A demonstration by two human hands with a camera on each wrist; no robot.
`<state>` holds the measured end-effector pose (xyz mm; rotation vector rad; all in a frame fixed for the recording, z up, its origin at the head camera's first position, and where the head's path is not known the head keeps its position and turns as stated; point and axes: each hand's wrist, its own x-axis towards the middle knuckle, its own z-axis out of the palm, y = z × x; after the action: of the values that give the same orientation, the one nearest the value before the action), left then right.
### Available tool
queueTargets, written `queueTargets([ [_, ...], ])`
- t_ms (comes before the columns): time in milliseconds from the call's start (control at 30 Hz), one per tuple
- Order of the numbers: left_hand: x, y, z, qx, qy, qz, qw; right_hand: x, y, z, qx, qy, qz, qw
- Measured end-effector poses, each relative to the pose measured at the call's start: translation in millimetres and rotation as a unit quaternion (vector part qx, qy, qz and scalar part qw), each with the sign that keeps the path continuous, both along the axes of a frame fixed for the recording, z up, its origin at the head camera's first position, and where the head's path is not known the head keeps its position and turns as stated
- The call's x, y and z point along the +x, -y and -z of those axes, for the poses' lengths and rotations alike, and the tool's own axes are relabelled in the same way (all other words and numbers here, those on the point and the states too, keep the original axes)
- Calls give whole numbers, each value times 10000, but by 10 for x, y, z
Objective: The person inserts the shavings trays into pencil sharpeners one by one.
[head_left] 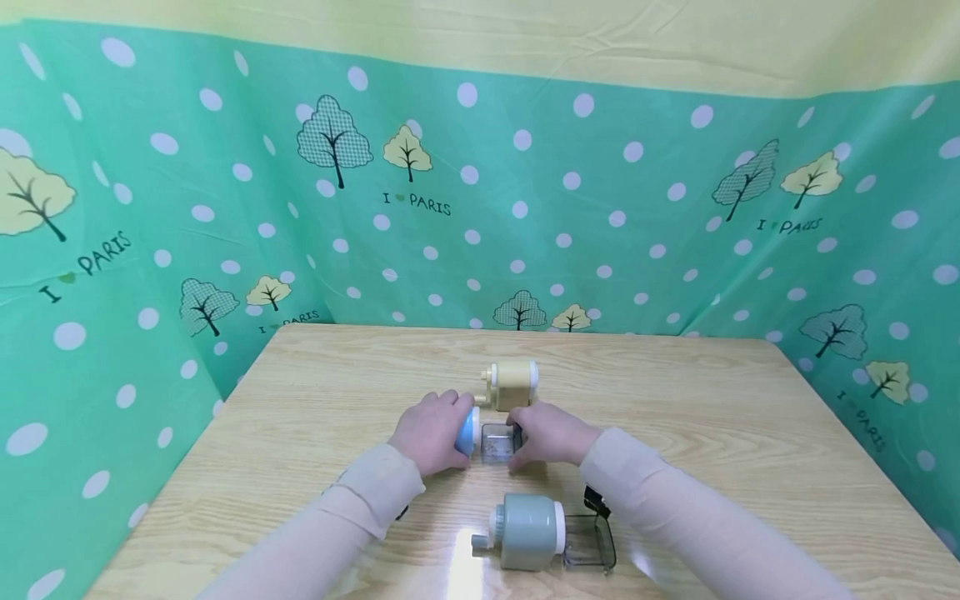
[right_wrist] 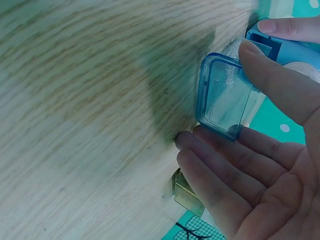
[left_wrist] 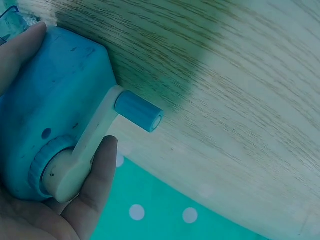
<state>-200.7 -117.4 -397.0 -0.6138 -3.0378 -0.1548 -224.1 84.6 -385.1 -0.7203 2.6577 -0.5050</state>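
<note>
My left hand (head_left: 435, 435) grips a blue hand-crank pencil sharpener (head_left: 466, 433) at the middle of the table. In the left wrist view the pale crank arm (left_wrist: 97, 125) and its blue knob (left_wrist: 139, 111) stick out past the fingers. A clear shavings drawer (head_left: 497, 442) lies at the sharpener's right end, drawn out from the body. My right hand (head_left: 553, 433) holds the drawer's outer end between thumb and fingers. In the right wrist view the drawer (right_wrist: 225, 97) is next to the body's opening; how far it sits inside I cannot tell.
Just behind the hands stands a yellow pencil sharpener (head_left: 513, 385). Nearer, between the forearms, is a grey-green sharpener (head_left: 529, 532) with its dark clear drawer (head_left: 588, 543) pulled out to the right. A green dotted curtain (head_left: 517, 208) surrounds the wooden table (head_left: 675, 400).
</note>
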Motion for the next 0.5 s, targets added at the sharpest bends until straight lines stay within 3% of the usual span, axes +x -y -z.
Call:
queueTargets([
  [500, 5, 3, 17, 69, -15, -44, 10000, 11, 41, 9, 5, 15, -90, 10000],
])
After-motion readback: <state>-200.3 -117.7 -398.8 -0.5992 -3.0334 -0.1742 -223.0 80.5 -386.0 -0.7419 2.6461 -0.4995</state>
